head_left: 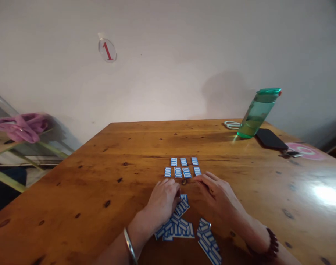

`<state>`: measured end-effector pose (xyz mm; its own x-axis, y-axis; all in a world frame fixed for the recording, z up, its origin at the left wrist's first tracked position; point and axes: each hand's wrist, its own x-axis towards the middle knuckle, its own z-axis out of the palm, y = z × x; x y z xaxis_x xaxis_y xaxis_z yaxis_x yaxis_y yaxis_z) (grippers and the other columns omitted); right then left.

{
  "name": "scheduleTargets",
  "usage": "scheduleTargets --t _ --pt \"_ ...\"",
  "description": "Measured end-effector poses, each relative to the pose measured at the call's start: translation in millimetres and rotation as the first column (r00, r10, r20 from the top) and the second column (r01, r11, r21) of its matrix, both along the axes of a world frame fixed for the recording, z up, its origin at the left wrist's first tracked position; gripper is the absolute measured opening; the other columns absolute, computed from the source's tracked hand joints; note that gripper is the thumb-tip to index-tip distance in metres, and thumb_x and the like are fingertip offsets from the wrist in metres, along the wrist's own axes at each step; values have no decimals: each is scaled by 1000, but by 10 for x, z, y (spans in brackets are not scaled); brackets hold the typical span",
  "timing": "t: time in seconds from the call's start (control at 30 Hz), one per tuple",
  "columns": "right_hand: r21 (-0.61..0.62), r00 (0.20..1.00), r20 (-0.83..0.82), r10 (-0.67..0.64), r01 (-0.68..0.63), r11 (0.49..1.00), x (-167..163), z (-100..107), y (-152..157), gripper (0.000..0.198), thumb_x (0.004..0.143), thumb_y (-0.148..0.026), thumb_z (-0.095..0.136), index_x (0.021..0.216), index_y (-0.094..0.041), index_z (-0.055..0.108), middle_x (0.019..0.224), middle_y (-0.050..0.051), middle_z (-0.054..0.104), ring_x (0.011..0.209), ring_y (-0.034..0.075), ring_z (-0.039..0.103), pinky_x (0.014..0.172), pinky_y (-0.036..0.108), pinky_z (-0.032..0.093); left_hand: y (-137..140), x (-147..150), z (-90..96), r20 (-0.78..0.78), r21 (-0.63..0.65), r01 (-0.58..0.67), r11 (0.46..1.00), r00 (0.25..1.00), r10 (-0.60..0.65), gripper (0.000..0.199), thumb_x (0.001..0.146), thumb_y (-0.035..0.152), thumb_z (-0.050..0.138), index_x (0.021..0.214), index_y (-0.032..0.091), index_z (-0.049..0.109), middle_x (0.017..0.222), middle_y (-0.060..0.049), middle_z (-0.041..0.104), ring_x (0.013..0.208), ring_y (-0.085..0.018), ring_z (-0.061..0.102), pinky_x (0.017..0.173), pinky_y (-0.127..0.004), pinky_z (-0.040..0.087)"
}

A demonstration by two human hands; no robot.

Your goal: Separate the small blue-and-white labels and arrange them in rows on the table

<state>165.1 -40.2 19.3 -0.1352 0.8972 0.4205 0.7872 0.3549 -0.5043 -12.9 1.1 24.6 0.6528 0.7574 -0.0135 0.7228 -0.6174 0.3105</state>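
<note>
Small white cards with blue borders and bar patterns lie in two short rows on the table; one is the upper right card. My right hand reaches forward with its index finger stretched out, the tip at the lower edge of the front row's right-hand card. My left hand is closed, its fingers curled down at the upper end of a loose pile of the same cards. Those fingertips are partly hidden, so what they hold does not show. Closer to me lies an overlapping strip of cards.
On the wooden table, a green bottle stands at the back right beside a white coiled cable and a dark phone-like slab. Keys rest on a pink round mat. A pink cloth hangs off to the left.
</note>
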Motion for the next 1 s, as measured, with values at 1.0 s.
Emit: scheduleTargets --t 1.0 --pt "20 1000 14 -6 6 1000 36 26 -7 20 87 -17 39 88 -21 59 80 3 62 71 16 59 63 26 44 -25 -43 -5 257 -77 -34 996 965 53 11 81 14 49 80 18 60 82 -2 61 81 -16 54 74 -27 41"
